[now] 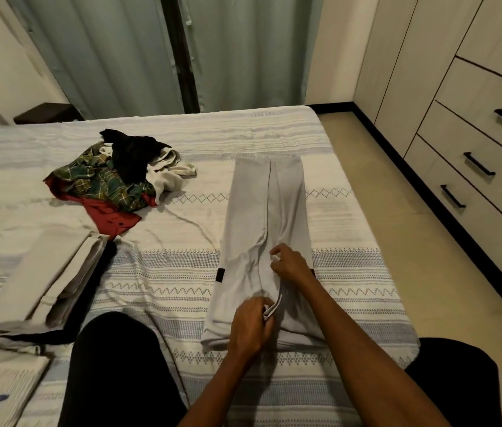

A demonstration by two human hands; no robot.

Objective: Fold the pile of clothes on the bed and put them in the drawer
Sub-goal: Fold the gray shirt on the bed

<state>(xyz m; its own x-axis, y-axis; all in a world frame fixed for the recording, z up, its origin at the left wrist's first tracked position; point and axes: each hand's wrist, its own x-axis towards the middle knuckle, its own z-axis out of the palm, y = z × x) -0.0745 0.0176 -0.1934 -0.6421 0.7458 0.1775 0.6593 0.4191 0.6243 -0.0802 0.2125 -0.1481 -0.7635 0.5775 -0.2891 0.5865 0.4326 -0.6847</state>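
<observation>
A light grey garment [262, 217] lies folded lengthwise into a long strip on the bed [163, 272], running away from me. My left hand [251, 326] pinches a folded edge of it near the close end. My right hand [289, 265] pinches the cloth along the middle seam a little farther up. A pile of unfolded clothes [114, 177], with green plaid, red, black and white pieces, sits on the bed to the far left. A stack of folded clothes [49, 278], beige and grey over black, lies at the near left.
A wardrobe with closed drawers [471, 167] and black handles lines the right wall across a strip of floor [397, 217]. Green curtains hang beyond the bed. My knees in black are at the bottom edge. A pillow lies at the bottom left.
</observation>
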